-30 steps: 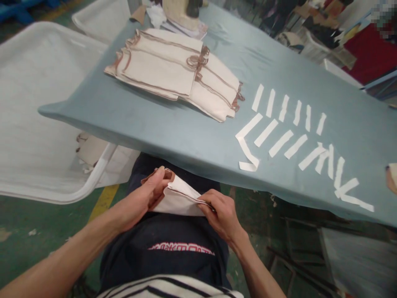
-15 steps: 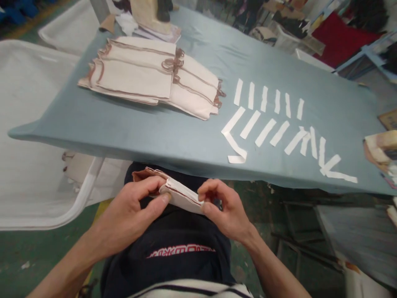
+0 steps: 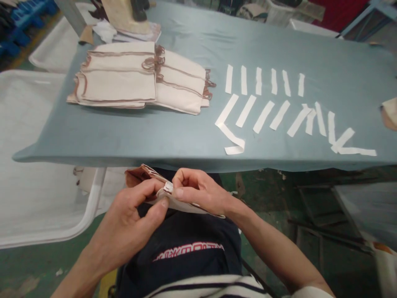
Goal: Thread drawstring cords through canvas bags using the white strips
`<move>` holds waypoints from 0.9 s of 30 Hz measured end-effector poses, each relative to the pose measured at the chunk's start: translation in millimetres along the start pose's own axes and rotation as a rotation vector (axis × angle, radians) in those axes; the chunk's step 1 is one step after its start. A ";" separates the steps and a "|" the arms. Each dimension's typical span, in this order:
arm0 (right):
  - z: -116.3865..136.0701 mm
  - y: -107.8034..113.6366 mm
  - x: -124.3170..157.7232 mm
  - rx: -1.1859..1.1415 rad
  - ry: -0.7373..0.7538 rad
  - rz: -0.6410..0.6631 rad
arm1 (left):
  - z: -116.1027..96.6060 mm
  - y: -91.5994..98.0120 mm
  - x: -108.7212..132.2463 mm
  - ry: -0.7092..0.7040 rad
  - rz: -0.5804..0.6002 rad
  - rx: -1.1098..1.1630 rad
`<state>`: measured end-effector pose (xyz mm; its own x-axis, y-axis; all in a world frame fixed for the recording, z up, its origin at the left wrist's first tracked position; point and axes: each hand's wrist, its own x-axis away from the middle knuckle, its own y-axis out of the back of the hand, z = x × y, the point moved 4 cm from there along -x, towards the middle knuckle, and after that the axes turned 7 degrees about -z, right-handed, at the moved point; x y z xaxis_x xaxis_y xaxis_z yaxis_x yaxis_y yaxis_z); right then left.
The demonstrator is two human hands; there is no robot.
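Observation:
A cream cloth piece with brown edging (image 3: 185,205), seemingly a folded bag, lies over my lap below the table's front edge. My left hand (image 3: 136,207) pinches its upper edge between thumb and fingers. Close beside it, my right hand (image 3: 198,189) pinches the same edge with thumb and forefinger. A small white folded bit (image 3: 168,187) shows between the two sets of fingertips; whether it is a tag or part of the cloth I cannot tell. Brown cloth (image 3: 135,176) juts out behind my left fingers.
On the blue-green table (image 3: 186,140) lies a stack of cream cloth bags (image 3: 119,85) with brown cords. Several white strips (image 3: 245,111) are laid out in rows to its right. A white plastic tub (image 3: 34,198) stands at the left.
My right hand has moved left along the cloth's edge, close to my left hand. The left hand keeps its pinch. The camera view has turned slightly.

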<state>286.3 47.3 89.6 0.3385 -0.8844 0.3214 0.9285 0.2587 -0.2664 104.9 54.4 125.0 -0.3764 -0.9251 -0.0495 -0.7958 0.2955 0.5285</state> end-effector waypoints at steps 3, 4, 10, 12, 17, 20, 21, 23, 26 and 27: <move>-5.0 4.3 1.9 -0.024 -0.003 -0.005 | -0.1 -1.5 -1.4 0.002 0.037 0.017; -5.9 5.7 2.9 -0.008 0.004 -0.014 | -0.4 -2.4 -2.5 0.011 0.044 0.022; -6.9 10.1 6.9 0.140 0.120 -0.120 | -5.6 -10.2 -12.7 0.079 0.062 0.089; -8.5 9.5 6.6 0.169 0.141 -0.145 | -5.6 -11.6 -16.0 0.124 0.048 0.096; -7.7 4.9 9.0 0.285 0.199 -0.244 | 3.1 -11.8 -17.7 0.161 0.024 0.059; -8.5 -1.1 14.1 0.418 0.196 -0.324 | 14.4 -10.3 -11.1 0.162 0.012 0.058; -9.2 -3.7 16.0 0.470 0.209 -0.354 | 18.0 -9.8 -7.9 0.166 0.012 0.068; -11.7 -9.6 19.0 0.586 0.262 -0.414 | 23.3 -8.2 -1.3 0.174 0.004 0.083; -20.0 -20.7 19.9 0.735 0.332 -0.439 | 26.8 -5.8 7.3 0.204 0.002 0.061; -24.1 -24.6 19.0 0.775 0.338 -0.425 | 27.3 -4.9 9.6 0.214 -0.009 0.050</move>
<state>266.2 14.8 80.4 -0.0004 -0.9982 -0.0603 0.8478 -0.0323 0.5294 92.2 50.5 98.9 -0.2641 -0.9557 0.1302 -0.8232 0.2937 0.4859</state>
